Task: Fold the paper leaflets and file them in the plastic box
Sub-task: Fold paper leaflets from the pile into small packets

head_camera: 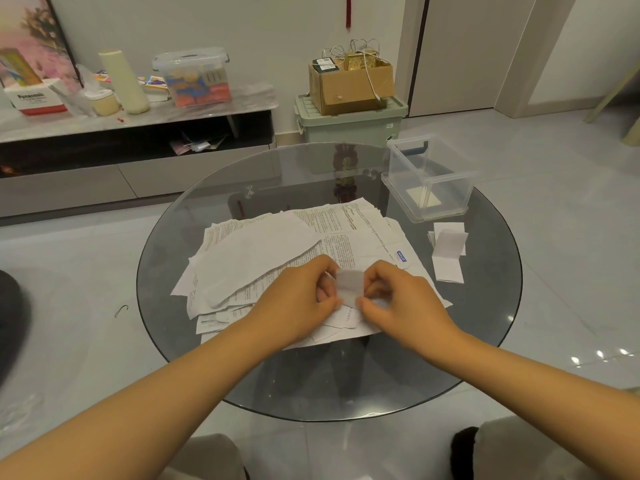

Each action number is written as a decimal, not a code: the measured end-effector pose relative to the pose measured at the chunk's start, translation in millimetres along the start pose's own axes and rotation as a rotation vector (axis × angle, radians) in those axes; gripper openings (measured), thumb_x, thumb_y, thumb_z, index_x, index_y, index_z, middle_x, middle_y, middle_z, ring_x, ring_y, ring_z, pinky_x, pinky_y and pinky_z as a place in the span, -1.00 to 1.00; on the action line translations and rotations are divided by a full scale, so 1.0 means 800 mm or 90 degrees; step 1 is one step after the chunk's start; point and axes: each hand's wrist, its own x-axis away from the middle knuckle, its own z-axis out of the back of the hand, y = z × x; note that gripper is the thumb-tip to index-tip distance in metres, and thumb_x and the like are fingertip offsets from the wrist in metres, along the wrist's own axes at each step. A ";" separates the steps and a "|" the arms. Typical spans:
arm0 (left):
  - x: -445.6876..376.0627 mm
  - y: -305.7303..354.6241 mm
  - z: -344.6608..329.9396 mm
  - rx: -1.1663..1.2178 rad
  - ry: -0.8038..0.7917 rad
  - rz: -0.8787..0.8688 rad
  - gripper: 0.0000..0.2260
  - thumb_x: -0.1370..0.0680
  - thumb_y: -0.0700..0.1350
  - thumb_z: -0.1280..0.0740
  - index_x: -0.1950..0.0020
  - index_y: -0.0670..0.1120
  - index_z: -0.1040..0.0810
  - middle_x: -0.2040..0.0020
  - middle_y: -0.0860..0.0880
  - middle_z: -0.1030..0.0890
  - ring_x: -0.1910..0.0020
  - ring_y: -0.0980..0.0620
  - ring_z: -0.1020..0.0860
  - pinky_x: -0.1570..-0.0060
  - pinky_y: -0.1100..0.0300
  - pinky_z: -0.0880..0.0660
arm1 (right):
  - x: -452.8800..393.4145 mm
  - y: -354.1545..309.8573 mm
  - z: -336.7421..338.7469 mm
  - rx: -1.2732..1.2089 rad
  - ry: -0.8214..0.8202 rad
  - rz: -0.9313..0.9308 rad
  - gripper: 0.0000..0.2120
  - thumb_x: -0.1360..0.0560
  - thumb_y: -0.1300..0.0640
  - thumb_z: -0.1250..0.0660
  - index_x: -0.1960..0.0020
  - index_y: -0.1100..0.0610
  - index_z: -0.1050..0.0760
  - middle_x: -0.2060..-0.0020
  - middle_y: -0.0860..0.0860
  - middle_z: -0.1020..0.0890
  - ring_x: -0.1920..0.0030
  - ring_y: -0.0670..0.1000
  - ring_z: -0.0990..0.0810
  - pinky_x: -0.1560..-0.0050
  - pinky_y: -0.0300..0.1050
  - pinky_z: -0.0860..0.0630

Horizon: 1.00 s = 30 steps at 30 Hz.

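Both hands pinch folded leaflet; far carton reads "Panasonic".

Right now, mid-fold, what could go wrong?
1. Both hands, left hand and right hand, pinch the small leaflet above the loose paper pile; a forearm could sweep sheets off the glass table.
2. The plastic box sits near the table's edge; filing could nudge it off.

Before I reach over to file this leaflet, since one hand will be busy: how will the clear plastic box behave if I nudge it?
The plastic box looks thin-walled and nearly empty, so probably light. On the smooth glass table it would likely slide rather than tip. It sits near the table's edge, so push gently.
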 end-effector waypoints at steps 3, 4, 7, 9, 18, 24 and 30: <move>-0.005 0.002 -0.008 -0.011 0.018 0.010 -0.79 -0.47 -0.12 -0.41 0.01 0.09 -0.42 0.27 0.16 -0.56 0.25 0.15 -0.52 0.06 0.07 -0.51 | -0.001 0.004 -0.003 0.010 0.009 -0.019 -0.71 -0.42 0.13 -0.39 -0.02 -0.05 -0.32 0.04 -0.04 -0.57 -0.01 -0.03 -0.50 0.09 -0.24 -0.38; -0.007 0.002 -0.010 -0.019 0.023 0.014 -0.79 -0.48 -0.10 -0.41 0.00 0.10 -0.42 0.28 0.16 -0.55 0.26 0.16 -0.52 0.07 0.06 -0.51 | -0.002 0.005 -0.005 0.017 0.015 -0.019 -0.66 -0.42 0.12 -0.40 -0.05 -0.07 -0.29 -0.01 -0.03 -0.54 -0.04 -0.01 -0.47 0.06 -0.21 -0.36; -0.011 0.005 -0.014 -0.039 0.028 0.029 -0.79 -0.48 -0.04 -0.40 -0.01 0.11 -0.40 0.28 0.14 -0.54 0.25 0.15 -0.51 0.09 0.06 -0.51 | -0.004 0.008 -0.006 0.047 0.024 -0.048 -0.60 -0.43 0.08 -0.40 -0.16 -0.08 -0.29 -0.10 -0.04 -0.48 -0.14 0.02 -0.37 -0.02 -0.19 -0.26; -0.014 0.008 -0.016 -0.067 0.023 0.040 -0.79 -0.48 0.00 -0.40 -0.04 0.09 -0.41 0.27 0.13 -0.54 0.22 0.13 -0.51 0.09 0.07 -0.50 | -0.004 0.008 -0.006 0.065 0.016 -0.065 -0.54 -0.44 0.06 -0.39 -0.26 -0.06 -0.28 -0.15 -0.02 -0.46 -0.20 0.03 -0.32 -0.05 -0.20 -0.21; -0.023 0.018 -0.015 -0.102 -0.015 0.089 -0.77 -0.47 0.02 -0.41 -0.05 0.10 -0.42 0.23 0.12 -0.55 0.15 0.12 -0.51 0.05 0.11 -0.49 | -0.014 0.006 0.014 0.248 -0.030 -0.102 -0.41 -0.47 -0.13 -0.32 -0.43 -0.07 -0.24 -0.30 -0.05 -0.27 -0.33 0.01 -0.18 -0.28 -0.12 -0.11; -0.025 0.022 -0.015 -0.097 -0.017 0.085 -0.78 -0.47 -0.03 -0.41 -0.06 0.10 -0.46 0.17 0.13 -0.55 0.14 0.14 -0.51 0.04 0.15 -0.49 | -0.017 0.006 0.017 0.173 0.030 -0.085 -0.74 -0.47 0.06 -0.33 -0.14 -0.03 -0.41 -0.12 -0.09 -0.43 -0.21 0.00 -0.27 -0.09 -0.17 -0.12; -0.032 0.031 -0.020 -0.053 0.035 0.053 -0.87 -0.48 -0.02 -0.40 0.19 0.08 -0.46 0.27 0.18 -0.47 0.25 0.21 -0.44 0.29 0.38 -0.31 | -0.021 0.004 0.031 -0.016 0.034 -0.087 -0.88 -0.46 0.19 -0.36 0.10 0.02 -0.44 0.22 -0.12 -0.53 0.11 -0.08 -0.48 0.13 -0.42 -0.36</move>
